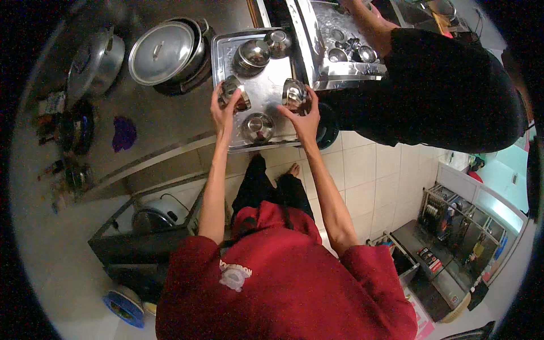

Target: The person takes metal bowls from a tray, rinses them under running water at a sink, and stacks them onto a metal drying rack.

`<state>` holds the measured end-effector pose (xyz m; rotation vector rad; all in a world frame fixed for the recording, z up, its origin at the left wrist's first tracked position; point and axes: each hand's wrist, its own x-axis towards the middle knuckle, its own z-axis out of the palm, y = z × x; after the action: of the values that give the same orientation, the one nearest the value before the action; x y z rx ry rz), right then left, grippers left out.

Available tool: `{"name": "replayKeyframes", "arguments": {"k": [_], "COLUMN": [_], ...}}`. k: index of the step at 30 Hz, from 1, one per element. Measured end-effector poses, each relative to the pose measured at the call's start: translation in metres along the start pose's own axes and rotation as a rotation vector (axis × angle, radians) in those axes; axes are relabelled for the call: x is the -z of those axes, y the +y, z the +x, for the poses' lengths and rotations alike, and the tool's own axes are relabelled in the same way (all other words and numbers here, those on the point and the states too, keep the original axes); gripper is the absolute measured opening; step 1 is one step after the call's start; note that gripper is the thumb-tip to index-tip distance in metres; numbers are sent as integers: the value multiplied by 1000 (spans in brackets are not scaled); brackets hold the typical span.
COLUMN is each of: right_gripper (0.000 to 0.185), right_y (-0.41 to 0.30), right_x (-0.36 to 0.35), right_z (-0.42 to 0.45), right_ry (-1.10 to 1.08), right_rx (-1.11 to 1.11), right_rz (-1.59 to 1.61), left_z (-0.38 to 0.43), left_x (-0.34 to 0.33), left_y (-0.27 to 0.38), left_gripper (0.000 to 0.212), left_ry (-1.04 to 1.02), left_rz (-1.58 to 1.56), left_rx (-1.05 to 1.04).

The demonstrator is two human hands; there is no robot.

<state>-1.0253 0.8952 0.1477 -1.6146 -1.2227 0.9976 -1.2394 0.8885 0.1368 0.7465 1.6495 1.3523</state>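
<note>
My left hand [224, 108] grips a small stainless steel bowl [235, 94] above the left side of a metal tray [272, 95]. Over the tray's right side, my right hand [305, 119] holds another steel bowl [296, 95], tilted on its side. Between and below them, one steel bowl [257, 127] rests near the tray's front edge. A stack of steel bowls [253, 55] stands toward the back of the tray, and a further bowl [278, 42] is beside it at the back right.
A large lidded pot [161, 53] stands left of the tray, with another pot [100, 63] farther left. A purple cloth [124, 133] lies on the counter [170, 114]. At right, a co-worker's arm [374, 21] reaches over a steel sink [348, 70] holding wet metal dishes.
</note>
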Motion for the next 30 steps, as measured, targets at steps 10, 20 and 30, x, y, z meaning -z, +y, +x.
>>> {"name": "replayKeyframes", "arguments": {"k": [10, 20, 30], "right_gripper": [91, 95, 92], "right_y": [-22, -35, -80], "right_x": [5, 19, 30], "right_z": [4, 9, -3], "right_ry": [-10, -79, 66], "right_rx": [128, -30, 283], "right_rz": [28, 49, 64], "left_z": [-6, -20, -29], "left_x": [2, 3, -7], "left_y": [33, 36, 53], "left_gripper": [62, 66, 67], "left_ry": [-59, -73, -116], "left_rz": [-70, -197, -186], "left_rx": [-32, 155, -249]}}
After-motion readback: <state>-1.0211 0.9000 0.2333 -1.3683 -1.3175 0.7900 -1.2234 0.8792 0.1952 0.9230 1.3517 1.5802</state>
